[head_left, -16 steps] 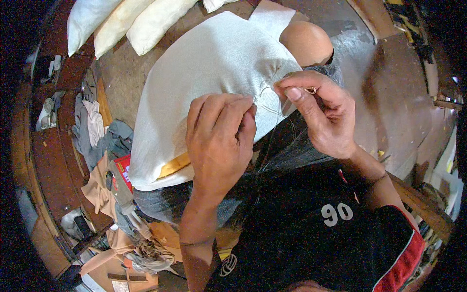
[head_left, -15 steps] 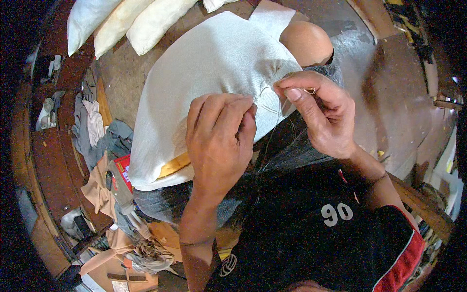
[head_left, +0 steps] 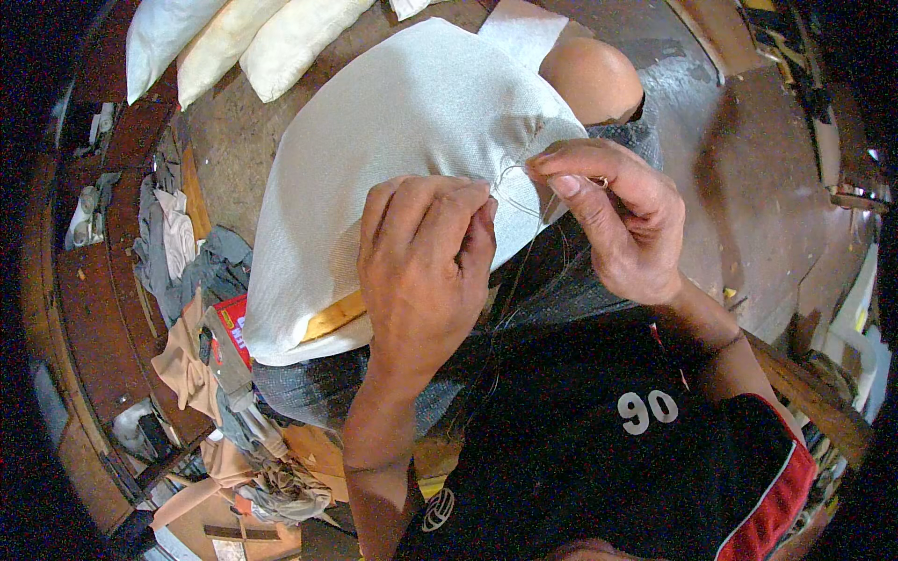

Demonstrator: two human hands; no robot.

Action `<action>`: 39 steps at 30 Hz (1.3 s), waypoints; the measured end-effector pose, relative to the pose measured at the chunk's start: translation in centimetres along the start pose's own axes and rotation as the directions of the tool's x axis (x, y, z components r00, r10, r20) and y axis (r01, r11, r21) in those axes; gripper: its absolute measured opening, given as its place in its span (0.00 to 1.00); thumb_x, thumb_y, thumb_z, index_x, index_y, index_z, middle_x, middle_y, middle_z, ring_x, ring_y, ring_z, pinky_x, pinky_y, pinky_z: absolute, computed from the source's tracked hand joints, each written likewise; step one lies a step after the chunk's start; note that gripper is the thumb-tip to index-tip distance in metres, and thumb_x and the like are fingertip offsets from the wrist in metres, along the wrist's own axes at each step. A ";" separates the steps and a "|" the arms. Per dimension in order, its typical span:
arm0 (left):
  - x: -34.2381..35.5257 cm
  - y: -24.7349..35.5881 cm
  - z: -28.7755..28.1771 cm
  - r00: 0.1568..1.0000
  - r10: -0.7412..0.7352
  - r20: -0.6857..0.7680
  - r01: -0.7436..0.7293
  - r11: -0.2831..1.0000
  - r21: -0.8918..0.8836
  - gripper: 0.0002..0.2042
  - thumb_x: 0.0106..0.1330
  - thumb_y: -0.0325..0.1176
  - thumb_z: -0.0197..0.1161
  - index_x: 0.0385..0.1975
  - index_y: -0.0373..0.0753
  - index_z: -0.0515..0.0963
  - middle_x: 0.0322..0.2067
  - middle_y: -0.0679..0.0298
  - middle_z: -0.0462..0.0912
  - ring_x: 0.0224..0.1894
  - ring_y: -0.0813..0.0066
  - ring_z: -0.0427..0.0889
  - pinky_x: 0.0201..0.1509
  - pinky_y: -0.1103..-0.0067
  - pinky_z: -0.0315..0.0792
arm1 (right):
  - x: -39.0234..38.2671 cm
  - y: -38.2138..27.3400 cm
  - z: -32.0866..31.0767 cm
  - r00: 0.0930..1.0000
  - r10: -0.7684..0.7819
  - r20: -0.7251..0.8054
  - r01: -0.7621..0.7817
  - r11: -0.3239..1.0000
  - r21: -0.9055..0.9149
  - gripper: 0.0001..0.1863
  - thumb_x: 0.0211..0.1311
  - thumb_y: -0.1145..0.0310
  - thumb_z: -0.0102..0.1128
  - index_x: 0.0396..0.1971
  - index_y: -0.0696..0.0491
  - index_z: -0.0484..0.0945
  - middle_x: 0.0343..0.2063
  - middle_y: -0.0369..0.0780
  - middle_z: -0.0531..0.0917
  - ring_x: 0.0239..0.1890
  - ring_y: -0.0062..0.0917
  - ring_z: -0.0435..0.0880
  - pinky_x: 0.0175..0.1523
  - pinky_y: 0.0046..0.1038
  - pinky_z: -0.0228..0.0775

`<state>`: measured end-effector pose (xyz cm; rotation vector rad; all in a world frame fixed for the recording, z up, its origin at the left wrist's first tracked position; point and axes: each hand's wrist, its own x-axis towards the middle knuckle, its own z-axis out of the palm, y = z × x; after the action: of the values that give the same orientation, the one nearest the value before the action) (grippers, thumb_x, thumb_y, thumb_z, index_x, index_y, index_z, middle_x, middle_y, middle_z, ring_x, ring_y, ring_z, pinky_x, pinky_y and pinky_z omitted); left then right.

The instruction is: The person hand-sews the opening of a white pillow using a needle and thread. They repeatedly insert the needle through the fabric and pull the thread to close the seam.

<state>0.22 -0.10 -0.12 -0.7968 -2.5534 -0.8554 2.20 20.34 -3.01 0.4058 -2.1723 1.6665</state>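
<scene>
A plump off-white cushion [head_left: 360,122] lies across my lap, its fabric gathered in puckers near the right end. At its lower edge a gap shows a strip of yellow filling [head_left: 334,319]. My left hand [head_left: 423,262] is closed over the cushion, its fingertips pinched on thread near the puckers. Just to the right, my right hand [head_left: 625,220] pinches thread [head_left: 535,213] between thumb and forefinger. A small loop stands between the two hands, and loose strands hang down over my dark trousers. Whether a needle is in my fingers I cannot make out.
Several stuffed pillows [head_left: 297,49] lie at the top left. My bare knee [head_left: 591,79] is beside the cushion, near a pale cloth piece [head_left: 524,35]. Fabric scraps [head_left: 217,271] and a red packet [head_left: 234,327] are heaped on the left. A wooden beam [head_left: 809,397] runs at the right.
Both hands keep their pinch on the thread at almost the same spot. The view and the cushion have shifted very slightly.
</scene>
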 end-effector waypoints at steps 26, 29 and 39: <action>0.2 0.2 -0.2 1.000 -0.006 0.013 0.006 1.000 -0.004 0.09 0.58 0.24 0.71 0.38 0.39 0.83 0.38 0.63 0.83 0.44 0.59 0.80 0.50 0.66 0.74 | -0.1 -0.8 0.1 0.987 0.161 0.017 -0.160 0.985 -0.068 0.07 0.74 0.76 0.59 0.41 0.61 0.85 0.38 0.41 0.90 0.41 0.23 0.87 0.48 0.25 0.79; 0.3 0.2 -0.3 1.000 -0.003 0.019 0.003 1.000 0.006 0.09 0.58 0.24 0.71 0.38 0.39 0.82 0.38 0.63 0.83 0.44 0.59 0.80 0.50 0.66 0.74 | 0.0 -0.4 0.4 0.999 0.014 -0.033 -0.016 0.998 -0.060 0.07 0.74 0.73 0.60 0.43 0.58 0.86 0.31 0.41 0.86 0.25 0.21 0.82 0.31 0.24 0.75; 0.1 0.2 -0.2 1.000 -0.003 0.022 0.003 1.000 -0.013 0.09 0.59 0.24 0.70 0.39 0.39 0.82 0.38 0.62 0.82 0.44 0.58 0.79 0.50 0.65 0.74 | 0.2 -1.0 0.1 0.953 0.297 0.066 -0.301 0.952 0.058 0.09 0.77 0.73 0.56 0.43 0.62 0.84 0.37 0.39 0.89 0.39 0.18 0.84 0.44 0.22 0.77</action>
<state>0.28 -0.11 0.18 -0.8113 -2.5712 -0.8696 2.41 19.96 -2.07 0.1462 -2.3159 1.9117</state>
